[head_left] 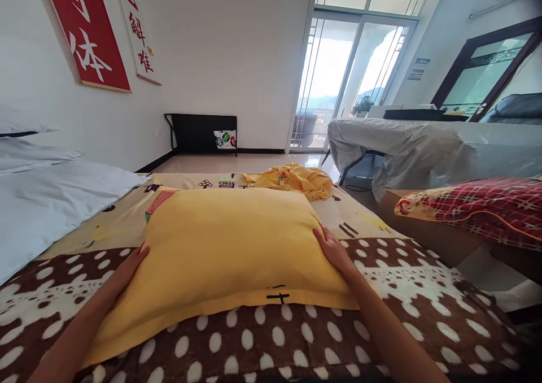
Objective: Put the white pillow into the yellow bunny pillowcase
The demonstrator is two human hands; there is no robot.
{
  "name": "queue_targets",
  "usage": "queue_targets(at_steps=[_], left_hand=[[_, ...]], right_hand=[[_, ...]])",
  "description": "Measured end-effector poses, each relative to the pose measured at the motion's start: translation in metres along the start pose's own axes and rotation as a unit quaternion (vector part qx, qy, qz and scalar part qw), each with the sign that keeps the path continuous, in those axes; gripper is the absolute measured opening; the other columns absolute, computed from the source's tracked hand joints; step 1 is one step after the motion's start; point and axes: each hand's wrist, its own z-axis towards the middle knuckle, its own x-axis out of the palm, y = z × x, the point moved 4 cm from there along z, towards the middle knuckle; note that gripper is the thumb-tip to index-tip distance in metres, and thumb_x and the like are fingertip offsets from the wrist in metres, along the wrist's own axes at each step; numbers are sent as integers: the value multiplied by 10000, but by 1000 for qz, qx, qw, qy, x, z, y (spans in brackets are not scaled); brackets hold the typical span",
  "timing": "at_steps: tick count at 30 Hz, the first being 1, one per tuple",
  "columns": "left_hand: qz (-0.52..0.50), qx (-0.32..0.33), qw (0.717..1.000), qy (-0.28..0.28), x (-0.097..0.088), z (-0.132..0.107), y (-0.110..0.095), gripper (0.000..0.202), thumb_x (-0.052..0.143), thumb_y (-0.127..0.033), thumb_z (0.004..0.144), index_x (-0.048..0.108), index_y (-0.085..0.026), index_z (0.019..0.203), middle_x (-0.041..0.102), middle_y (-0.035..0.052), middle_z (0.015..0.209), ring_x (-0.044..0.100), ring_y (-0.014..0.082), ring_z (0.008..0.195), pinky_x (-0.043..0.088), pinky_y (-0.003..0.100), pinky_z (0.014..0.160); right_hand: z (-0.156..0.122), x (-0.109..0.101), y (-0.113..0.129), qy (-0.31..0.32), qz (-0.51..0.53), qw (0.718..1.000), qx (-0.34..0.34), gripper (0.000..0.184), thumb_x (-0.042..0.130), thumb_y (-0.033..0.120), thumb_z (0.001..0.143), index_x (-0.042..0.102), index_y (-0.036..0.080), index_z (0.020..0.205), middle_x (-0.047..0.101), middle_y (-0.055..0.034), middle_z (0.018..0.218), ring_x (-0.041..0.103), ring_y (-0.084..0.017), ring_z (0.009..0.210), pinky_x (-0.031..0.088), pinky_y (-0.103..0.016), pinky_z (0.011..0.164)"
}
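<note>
A plump yellow pillow [228,242] lies across the bed in front of me, with a red and green print at its far left corner and a black mark on its near hem. My left hand [130,267] grips its left side; part of the thumb shows and the other fingers are mostly hidden. On the opposite side, my right hand [332,248] holds the pillow's right edge, thumb on top. Under the pillow spreads a brown blanket [248,338] with cream spots. Beyond it, a crumpled yellow cloth [296,181] rests at the far bed edge.
White bedding [55,202] is piled on the left. At right, a red checked textile [478,208] sits on a cardboard box [393,208]. Behind that stands a plastic-covered table [381,134]. A black folded panel [199,133] leans on the far wall beside glass doors [334,72].
</note>
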Motion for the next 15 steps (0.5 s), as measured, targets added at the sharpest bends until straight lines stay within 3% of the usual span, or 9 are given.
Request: queue_targets(at_steps=[1,3,4,6,9,11,13,15], left_hand=[[-97,-55,993,47,-4,-1,5,618,318,-627,862,641,-178,1138,738,102,984,696,278,858,556,395,747],[-262,-146,947,113,-9,-2,5,499,423,-608,832,692,-199,931,750,62,851,688,260,779,549,394,747],[-292,-162,935,119,-11,-2,-1,468,444,-600,827,691,-203,853,744,47,794,678,248,740,544,391,744],[-275,-137,945,115,-11,0,-20,461,458,-605,816,671,-200,754,719,34,723,649,228,682,532,376,717],[-178,-9,984,24,-3,-1,-65,413,505,-554,786,605,-189,619,647,26,639,568,206,643,480,317,626],[-142,62,986,-61,1,-7,-92,348,539,-476,764,528,-193,562,578,5,599,494,180,647,420,274,589],[-133,77,981,-120,-2,-14,-106,351,530,-472,764,455,-202,552,487,-17,552,419,159,620,359,261,545],[-114,50,974,-190,-17,-22,-105,390,467,-528,791,424,-208,572,415,-27,523,378,151,578,317,261,504]], right_hand=[[-2,-3,-8,-3,19,1000,22,675,336,613,863,488,156,1336,508,-149,1375,447,-291,1282,333,-437,1042],[-6,-8,-18,-11,40,998,55,651,354,627,838,614,131,1171,640,-186,1182,565,-325,1132,416,-451,937],[-7,-10,-20,-13,48,997,63,630,355,622,832,658,120,1063,682,-194,1068,608,-330,1044,446,-451,882],[-10,-12,-18,-11,77,995,66,570,367,594,825,687,127,883,713,-180,893,650,-313,894,486,-428,788],[-8,-10,-3,-11,139,989,46,501,372,556,826,677,158,823,720,-144,814,657,-264,788,518,-376,700],[-5,-13,9,-23,175,984,35,510,376,579,817,670,165,861,720,-129,788,657,-251,747,527,-362,664],[-3,-23,18,-38,200,979,32,557,377,633,795,659,162,890,709,-114,727,657,-248,690,528,-356,624],[-7,-41,22,-48,217,974,38,591,371,675,780,648,164,889,693,-94,663,654,-242,628,522,-346,581]])
